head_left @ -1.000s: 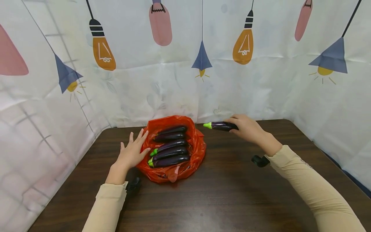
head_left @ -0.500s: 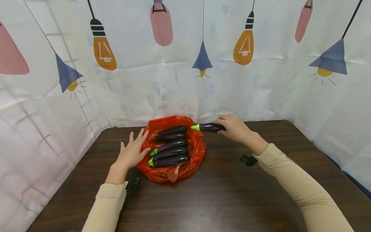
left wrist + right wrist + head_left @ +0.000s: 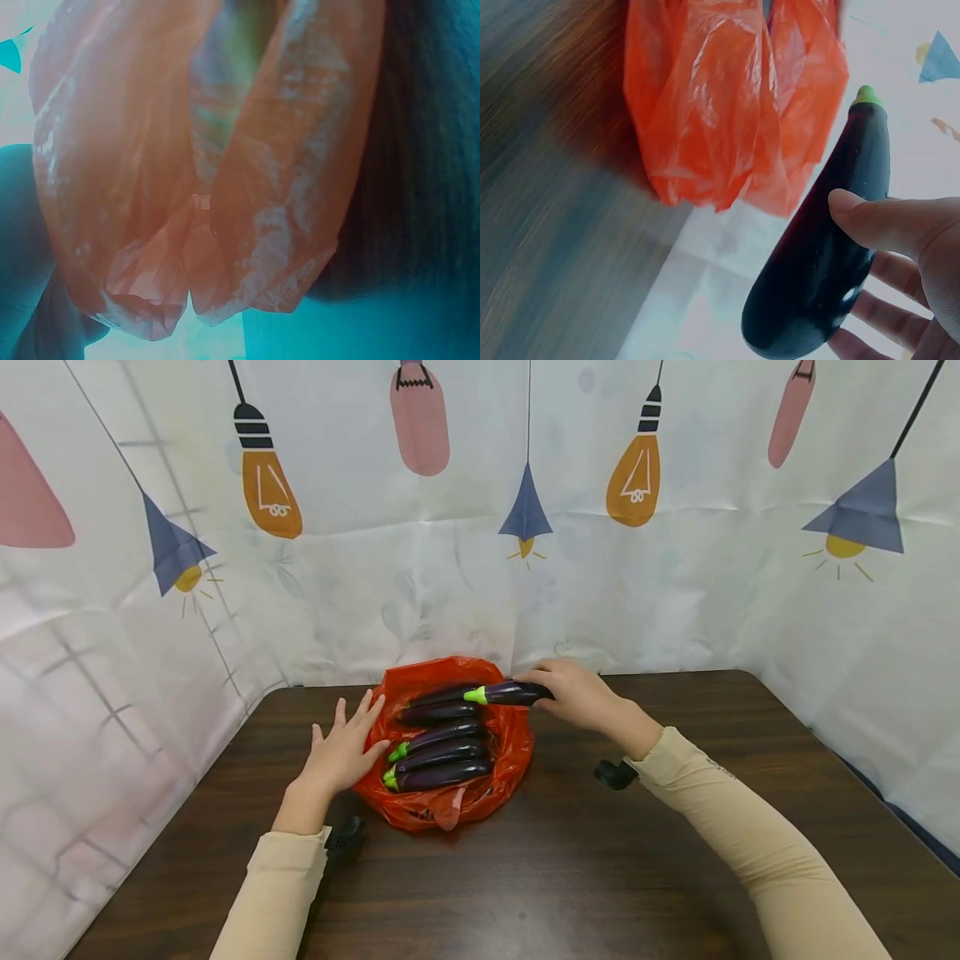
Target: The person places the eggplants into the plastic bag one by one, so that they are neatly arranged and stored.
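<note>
A dark purple eggplant [image 3: 510,693] with a bright green cap is gripped in my right hand [image 3: 573,695], its cap end over the right side of a red plastic bag [image 3: 517,752]. In the right wrist view the thumb and fingers hold that eggplant [image 3: 829,225] around its thicker half. Inside the open bag several eggplants [image 3: 446,752] lie side by side, some with green caps toward the left. My left hand [image 3: 341,752] has its fingers spread and touches the bag's left rim. The left wrist view shows mostly the bag's crinkled side [image 3: 292,150], with a blurred eggplant beyond.
The bag stands near the back of a dark wooden table [image 3: 525,877]. Behind it and along both sides hangs a white cloth [image 3: 360,593] printed with lamps and bulbs. Black wrist cameras [image 3: 617,774] sit under both forearms.
My right hand has carried the eggplant leftward, from right of the bag to over its right rim. The left hand stays at the bag's left side.
</note>
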Motion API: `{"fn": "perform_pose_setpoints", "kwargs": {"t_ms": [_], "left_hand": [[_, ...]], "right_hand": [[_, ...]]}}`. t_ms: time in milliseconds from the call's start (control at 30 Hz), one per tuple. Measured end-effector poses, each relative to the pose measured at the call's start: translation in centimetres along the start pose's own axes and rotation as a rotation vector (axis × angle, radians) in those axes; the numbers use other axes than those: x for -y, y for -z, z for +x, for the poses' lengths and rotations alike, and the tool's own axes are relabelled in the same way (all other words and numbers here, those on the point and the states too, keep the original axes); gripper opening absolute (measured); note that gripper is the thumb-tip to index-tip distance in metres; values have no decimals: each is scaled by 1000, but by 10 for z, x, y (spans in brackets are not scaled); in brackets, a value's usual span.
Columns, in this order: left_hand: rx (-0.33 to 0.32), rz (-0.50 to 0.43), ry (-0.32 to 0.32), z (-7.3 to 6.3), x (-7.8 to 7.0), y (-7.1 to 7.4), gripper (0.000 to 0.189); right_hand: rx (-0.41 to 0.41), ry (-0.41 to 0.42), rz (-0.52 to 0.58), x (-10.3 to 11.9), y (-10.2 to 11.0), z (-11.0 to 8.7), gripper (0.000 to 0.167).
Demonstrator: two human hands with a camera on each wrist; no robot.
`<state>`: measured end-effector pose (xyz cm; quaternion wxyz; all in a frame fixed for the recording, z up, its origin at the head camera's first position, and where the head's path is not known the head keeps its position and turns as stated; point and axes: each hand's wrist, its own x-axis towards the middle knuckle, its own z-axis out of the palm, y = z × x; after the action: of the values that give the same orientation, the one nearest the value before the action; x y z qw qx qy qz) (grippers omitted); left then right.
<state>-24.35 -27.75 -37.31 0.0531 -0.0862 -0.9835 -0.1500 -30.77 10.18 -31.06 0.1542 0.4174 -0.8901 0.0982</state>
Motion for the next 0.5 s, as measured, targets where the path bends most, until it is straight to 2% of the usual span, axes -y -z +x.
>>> {"fn": "perform_pose_setpoints", "kwargs": {"t_ms": [200, 500], "left_hand": [[3, -5, 0, -1, -1, 1, 78], [2, -8, 0, -2, -2, 2, 78]], "right_hand": [[4, 30, -1, 8, -5, 11, 48], [52, 2, 29, 20, -9, 28, 46]]}}
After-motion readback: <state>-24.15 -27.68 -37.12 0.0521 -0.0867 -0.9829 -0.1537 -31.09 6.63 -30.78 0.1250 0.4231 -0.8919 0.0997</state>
